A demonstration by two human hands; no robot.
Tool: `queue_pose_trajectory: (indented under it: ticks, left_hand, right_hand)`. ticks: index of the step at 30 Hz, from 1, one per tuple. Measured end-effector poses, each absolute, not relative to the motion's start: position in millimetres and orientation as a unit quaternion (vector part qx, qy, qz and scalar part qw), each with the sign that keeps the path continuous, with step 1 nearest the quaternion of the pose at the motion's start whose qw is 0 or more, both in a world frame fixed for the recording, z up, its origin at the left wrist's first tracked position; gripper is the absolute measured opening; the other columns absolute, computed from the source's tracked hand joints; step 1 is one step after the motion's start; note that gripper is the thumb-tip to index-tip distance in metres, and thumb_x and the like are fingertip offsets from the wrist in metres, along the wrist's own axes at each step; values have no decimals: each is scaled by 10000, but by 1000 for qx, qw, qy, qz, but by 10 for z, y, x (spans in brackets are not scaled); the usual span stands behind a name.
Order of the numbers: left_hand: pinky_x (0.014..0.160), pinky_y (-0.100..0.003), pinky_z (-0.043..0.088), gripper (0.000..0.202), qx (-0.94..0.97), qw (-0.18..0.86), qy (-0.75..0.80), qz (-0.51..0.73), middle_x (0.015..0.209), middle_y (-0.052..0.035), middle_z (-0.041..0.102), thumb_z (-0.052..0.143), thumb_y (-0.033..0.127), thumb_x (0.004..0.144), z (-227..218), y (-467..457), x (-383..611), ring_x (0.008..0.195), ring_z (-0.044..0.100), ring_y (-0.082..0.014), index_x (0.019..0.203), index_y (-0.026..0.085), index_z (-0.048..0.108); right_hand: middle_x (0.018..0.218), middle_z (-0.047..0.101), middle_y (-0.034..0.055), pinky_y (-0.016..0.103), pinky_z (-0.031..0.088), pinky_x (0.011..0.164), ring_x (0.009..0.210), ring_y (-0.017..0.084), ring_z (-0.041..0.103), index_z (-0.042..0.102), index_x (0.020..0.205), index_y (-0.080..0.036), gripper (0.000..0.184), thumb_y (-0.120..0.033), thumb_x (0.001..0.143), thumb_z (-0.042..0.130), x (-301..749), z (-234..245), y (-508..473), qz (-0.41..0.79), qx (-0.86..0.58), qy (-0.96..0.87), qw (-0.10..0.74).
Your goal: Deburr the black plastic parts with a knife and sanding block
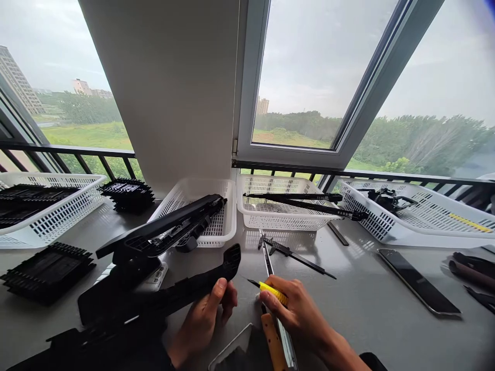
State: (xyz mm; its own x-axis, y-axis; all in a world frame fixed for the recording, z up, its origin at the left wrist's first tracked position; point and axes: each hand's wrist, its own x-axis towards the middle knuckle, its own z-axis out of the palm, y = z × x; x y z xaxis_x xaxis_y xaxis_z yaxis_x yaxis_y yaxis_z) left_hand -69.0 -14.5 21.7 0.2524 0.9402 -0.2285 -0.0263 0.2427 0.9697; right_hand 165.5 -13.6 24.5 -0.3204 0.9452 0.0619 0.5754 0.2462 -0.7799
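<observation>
My left hand (203,322) is closed around the end of a long black plastic part (189,289), thumb on its near side. The part slants up to the right and ends in a slotted, paddle-like tip. In my right hand (299,312) is a yellow-handled craft knife (274,292); its thin pointed blade faces the part, apart from it. Beneath that hand lie an orange-brown handled tool (273,340) and a long metal strip (285,337). A black caliper (296,255) rests just beyond the knife.
White perforated baskets line the window side: one (216,237) bears black trim parts (181,221), another (286,222) long black strips (301,201). Further right stands a basket (381,226) with small black parts. Stacked black grilles (50,270) sit left; a phone (419,282) lies right.
</observation>
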Motion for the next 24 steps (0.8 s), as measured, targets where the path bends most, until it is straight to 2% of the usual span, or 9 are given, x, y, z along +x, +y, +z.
queue_pose_trajectory:
  ticks: [8, 13, 16, 20, 24]
  left_hand:
    - [710, -305, 448, 696, 482, 629, 476, 382, 748, -6, 579, 466, 845, 921, 163, -171, -720, 715, 530, -173, 862, 188, 689]
    - [639, -307, 424, 689, 499, 610, 476, 390, 707, 8, 542, 414, 833, 941, 225, -146, -712, 643, 479, -164, 820, 201, 659]
    - [641, -310, 431, 706, 497, 610, 481, 387, 746, -3, 570, 415, 854, 924, 249, -155, -692, 651, 491, -163, 823, 200, 658]
    - [662, -311, 441, 724, 516, 601, 483, 374, 684, 14, 527, 411, 876, 910, 226, -178, -678, 644, 484, -164, 823, 206, 672]
    - [656, -315, 460, 706, 534, 568, 492, 388, 707, -3, 554, 388, 853, 931, 208, -177, -691, 653, 515, -176, 809, 220, 677]
  right_hand:
    - [629, 383, -50, 280, 243, 584, 585, 117, 364, 455, 699, -211, 605, -713, 1035, 424, 1658, 232, -134, 342, -512, -737, 278]
    - [619, 398, -44, 288, 231, 582, 585, 119, 373, 444, 675, -209, 633, -732, 1030, 408, 1681, 225, -99, 337, -528, -728, 278]
    - [636, 401, -46, 286, 232, 582, 591, 115, 363, 465, 692, -205, 622, -720, 1037, 414, 1675, 227, -110, 345, -515, -730, 288]
    - [646, 409, -45, 281, 246, 587, 601, 119, 376, 491, 713, -204, 611, -715, 1042, 416, 1665, 213, -124, 348, -511, -731, 289]
    - [636, 414, -42, 286, 236, 593, 605, 122, 373, 488, 690, -202, 620, -707, 1043, 429, 1687, 201, -112, 334, -523, -724, 302]
